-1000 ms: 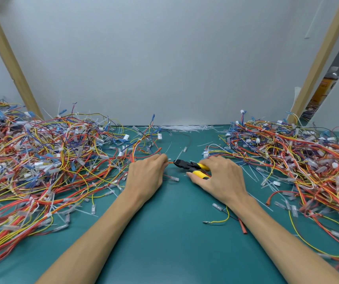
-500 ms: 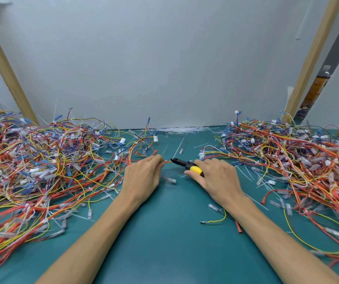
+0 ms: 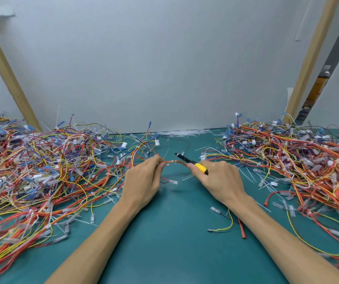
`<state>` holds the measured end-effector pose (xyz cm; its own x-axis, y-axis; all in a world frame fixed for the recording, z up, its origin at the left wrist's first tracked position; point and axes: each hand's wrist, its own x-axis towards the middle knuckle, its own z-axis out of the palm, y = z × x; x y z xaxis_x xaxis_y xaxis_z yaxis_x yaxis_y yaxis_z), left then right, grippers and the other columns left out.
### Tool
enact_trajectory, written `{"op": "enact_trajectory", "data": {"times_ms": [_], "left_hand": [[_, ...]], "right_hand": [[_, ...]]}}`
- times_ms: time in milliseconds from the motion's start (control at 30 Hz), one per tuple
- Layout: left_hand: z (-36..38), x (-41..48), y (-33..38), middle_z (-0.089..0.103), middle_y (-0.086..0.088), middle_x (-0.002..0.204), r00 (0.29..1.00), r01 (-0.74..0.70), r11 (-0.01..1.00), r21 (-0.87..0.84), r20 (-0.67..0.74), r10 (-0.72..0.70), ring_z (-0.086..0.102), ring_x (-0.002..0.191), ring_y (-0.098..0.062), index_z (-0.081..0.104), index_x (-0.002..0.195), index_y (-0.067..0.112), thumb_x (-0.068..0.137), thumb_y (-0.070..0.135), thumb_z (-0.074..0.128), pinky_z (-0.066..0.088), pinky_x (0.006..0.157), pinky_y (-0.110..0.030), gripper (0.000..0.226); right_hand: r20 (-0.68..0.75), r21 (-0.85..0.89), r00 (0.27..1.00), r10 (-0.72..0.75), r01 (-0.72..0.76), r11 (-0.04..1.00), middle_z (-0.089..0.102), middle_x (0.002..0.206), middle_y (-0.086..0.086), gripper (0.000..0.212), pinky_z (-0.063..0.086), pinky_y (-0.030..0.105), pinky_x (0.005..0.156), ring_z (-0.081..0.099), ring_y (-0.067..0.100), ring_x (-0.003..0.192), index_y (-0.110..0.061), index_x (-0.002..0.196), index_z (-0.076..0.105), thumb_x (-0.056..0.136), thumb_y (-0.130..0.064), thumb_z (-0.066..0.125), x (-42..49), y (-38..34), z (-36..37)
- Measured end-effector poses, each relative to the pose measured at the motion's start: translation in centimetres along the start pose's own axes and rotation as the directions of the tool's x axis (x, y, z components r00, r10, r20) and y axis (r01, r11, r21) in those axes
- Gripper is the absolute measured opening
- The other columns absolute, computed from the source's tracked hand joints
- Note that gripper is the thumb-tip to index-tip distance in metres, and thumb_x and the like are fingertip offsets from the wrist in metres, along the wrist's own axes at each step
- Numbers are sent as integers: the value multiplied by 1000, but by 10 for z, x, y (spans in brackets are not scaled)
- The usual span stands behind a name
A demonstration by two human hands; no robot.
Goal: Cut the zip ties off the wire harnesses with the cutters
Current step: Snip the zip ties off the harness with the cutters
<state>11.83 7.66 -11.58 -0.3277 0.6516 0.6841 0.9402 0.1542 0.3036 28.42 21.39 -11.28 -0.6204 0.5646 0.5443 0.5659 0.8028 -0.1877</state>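
The right hand (image 3: 219, 181) grips the yellow-handled cutters (image 3: 191, 162), whose long axis slants away and leftward with the black tip above the desk (image 3: 164, 242). Just left of the cutters, the left hand (image 3: 144, 181) pinches a red-and-yellow wire harness (image 3: 175, 162). The handles are mostly hidden, and I can't make out a zip tie.

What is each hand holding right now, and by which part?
Left hand pinches the orange-yellow wire harness at its left end. Right hand grips the cutters by the yellow handles.
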Motion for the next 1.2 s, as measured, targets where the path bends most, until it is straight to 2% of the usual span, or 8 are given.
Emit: {"op": "enact_trajectory", "data": {"times_ms": [200,300,467,533,600,800,1000,1200], "left_hand": [[2,1,0,67,6,76,1000,4,1000,21,19,-5,63,68,-24,60,90,19,97,24,56,47,54,-37,10],[2,2,0,64,4,72,999,37,998,49,17,-38,60,67,-25,58,87,18,96,25,52,46,59,-38,13],[-1,2,1,45,7,65,1000,15,999,47,18,-16,49,66,-24,45,77,20,94,29,37,37,73,-39,21],[-1,3,-1,45,9,63,1000,27,997,66,1,-27,50,66,-22,44,70,20,95,38,35,36,74,-40,32],[0,3,-2,49,7,59,999,45,992,114,-6,-45,50,65,-22,43,62,20,94,50,36,36,74,-41,45],[2,3,0,51,6,55,999,38,979,198,27,-45,51,63,-23,41,57,20,89,51,42,35,74,-39,45],[5,3,-1,58,7,74,999,39,989,140,6,-40,55,75,-22,50,76,21,93,34,39,35,77,-39,24],[1,3,2,61,4,86,998,-56,997,51,17,56,56,80,-23,55,89,16,91,22,35,35,76,-38,20]], "right_hand": [[-86,158,982,167,-152,976,53,55,-2,67,32,35,54,52,29,64,-19,63,48,87,-78,27,2,7,4],[-79,394,945,317,-263,881,62,60,-2,65,47,39,62,60,24,65,-19,68,61,88,-74,32,6,8,3],[109,810,845,524,-381,445,73,69,-1,56,52,29,59,66,16,54,-17,66,72,96,-56,46,11,18,0],[233,893,778,584,-409,189,72,68,6,56,50,24,51,65,18,53,-10,72,72,99,-51,45,13,24,-4],[312,902,738,598,-429,59,70,69,11,53,49,22,46,65,20,52,-6,78,70,102,-45,42,15,30,-4],[377,886,752,541,-463,28,70,63,9,53,49,22,44,65,19,50,-4,80,67,102,-43,39,15,27,-7],[387,878,751,534,-478,36,68,63,13,57,50,24,45,63,23,49,-4,74,67,101,-46,40,14,29,-10],[372,885,761,532,-463,44,68,63,13,56,50,23,45,63,21,49,-3,76,67,101,-46,41,14,27,-9]]}}
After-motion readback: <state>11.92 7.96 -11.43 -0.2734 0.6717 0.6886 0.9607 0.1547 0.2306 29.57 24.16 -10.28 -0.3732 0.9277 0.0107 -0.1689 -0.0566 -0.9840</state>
